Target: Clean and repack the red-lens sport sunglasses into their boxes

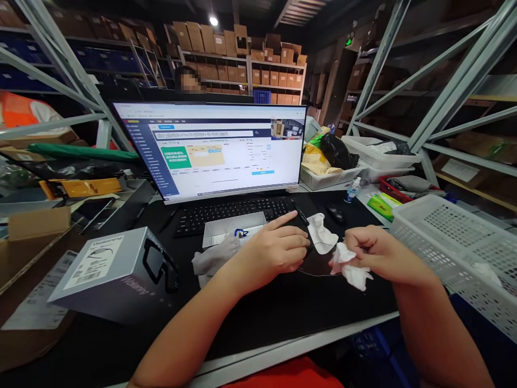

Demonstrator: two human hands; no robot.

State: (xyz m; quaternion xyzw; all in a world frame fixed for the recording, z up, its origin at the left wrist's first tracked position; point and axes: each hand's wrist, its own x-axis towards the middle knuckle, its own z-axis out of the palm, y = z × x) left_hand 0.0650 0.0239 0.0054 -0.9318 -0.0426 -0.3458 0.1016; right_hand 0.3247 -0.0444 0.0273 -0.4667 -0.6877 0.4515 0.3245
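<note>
My right hand point(374, 253) is closed on a crumpled white tissue point(355, 275), its fingers pinched around it. My left hand point(278, 245) hovers above the black desk mat with the index finger stretched out and the other fingers curled. A thin, see-through item with a fine curved edge point(317, 275) shows between the two hands; its kind is unclear, and my left fingers seem to hold its near side. Another crumpled white tissue point(322, 233) lies just beyond. Under my left forearm sits a grey cloth pouch point(218, 256), beside an open white box point(216, 233) with a blue cord inside.
A monitor point(226, 156) stands behind a black keyboard point(226, 213). A grey printed box point(109, 275) and an open carton point(36, 264) are at left. On the right are a mouse point(334, 213), a spray bottle point(353, 191) and white baskets point(456, 226). A person sits beyond the monitor.
</note>
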